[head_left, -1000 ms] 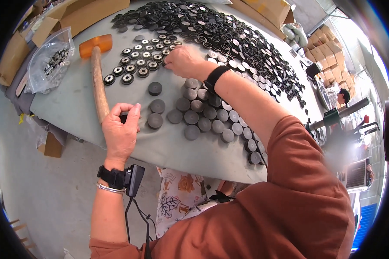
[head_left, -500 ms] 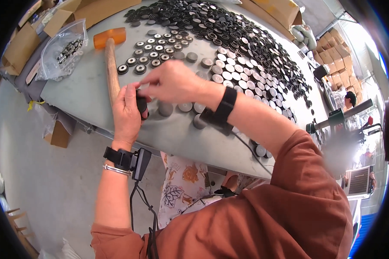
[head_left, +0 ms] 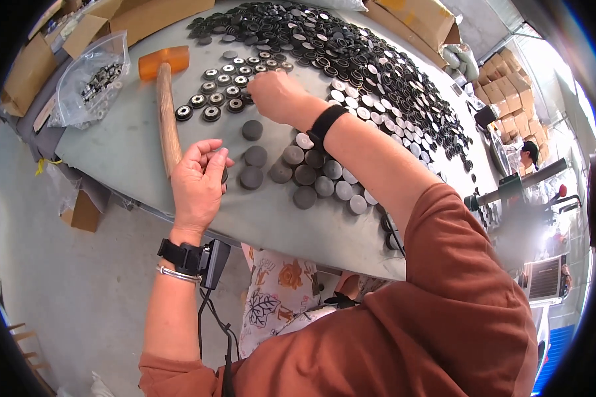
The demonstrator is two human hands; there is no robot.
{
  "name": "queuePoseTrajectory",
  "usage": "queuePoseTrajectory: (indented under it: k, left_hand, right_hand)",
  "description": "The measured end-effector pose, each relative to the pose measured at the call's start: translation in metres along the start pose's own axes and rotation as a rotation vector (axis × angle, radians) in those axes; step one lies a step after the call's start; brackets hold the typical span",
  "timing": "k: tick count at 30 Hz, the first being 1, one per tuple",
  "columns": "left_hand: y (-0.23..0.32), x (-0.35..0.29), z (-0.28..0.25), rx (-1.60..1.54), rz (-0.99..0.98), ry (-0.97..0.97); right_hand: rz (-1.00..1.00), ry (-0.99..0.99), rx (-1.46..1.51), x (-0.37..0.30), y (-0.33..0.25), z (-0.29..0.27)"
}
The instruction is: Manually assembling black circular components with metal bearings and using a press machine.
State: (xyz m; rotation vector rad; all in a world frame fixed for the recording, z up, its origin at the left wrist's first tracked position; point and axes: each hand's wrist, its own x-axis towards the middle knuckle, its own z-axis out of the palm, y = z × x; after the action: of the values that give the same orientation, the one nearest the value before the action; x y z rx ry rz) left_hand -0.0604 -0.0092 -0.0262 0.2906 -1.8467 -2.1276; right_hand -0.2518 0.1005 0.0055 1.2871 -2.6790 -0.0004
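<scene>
My left hand (head_left: 198, 182) is half curled above the table's front edge, thumb and fingers close together. A dark rim of a round black disc (head_left: 225, 176) shows at its palm; the rest is hidden. Farther off, my right hand (head_left: 276, 97) reaches down with bent fingers among black discs with metal ring centres (head_left: 216, 99). At its fingertips a black disc is partly covered by the hand. Between the hands lie a few plain dark-grey discs (head_left: 255, 156). Left of them rests a mallet with an orange head (head_left: 164, 63) and wooden handle (head_left: 168, 119).
Pale-topped discs (head_left: 343, 190) spread right of centre. Beyond them is a large heap of black rings and discs (head_left: 351, 49). A clear plastic bag of small metal parts (head_left: 99, 86) sits at the table's left edge. Cardboard boxes (head_left: 155, 20) line the far side.
My right hand has moved from beside the left hand, away and to the right, onto the ringed discs. My left hand has stayed nearly in place with its fingers shifted.
</scene>
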Motion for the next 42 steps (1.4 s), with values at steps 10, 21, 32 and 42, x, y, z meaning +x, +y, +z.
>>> queuePoseTrajectory:
  k: [10, 21, 32, 42]
  left_hand:
    - [-0.003, -0.001, 0.0, -0.02, 0.033, 0.003]
    - [0.002, -0.002, 0.002, -0.006, 0.023, 0.161]
    - [-0.004, 0.003, 0.006, -0.035, 0.092, 0.114]
    - [-0.003, 0.002, 0.005, -0.015, 0.065, 0.107]
  right_hand:
    - [-0.214, -0.131, -0.048, 0.001, 0.001, -0.01]
    - [-0.035, 0.108, 0.557, -0.058, -0.078, -0.055]
    - [0.609, -0.077, 1.163, -0.016, -0.025, -0.032]
    - [0.675, -0.254, 0.791, 0.02, -0.028, -0.02]
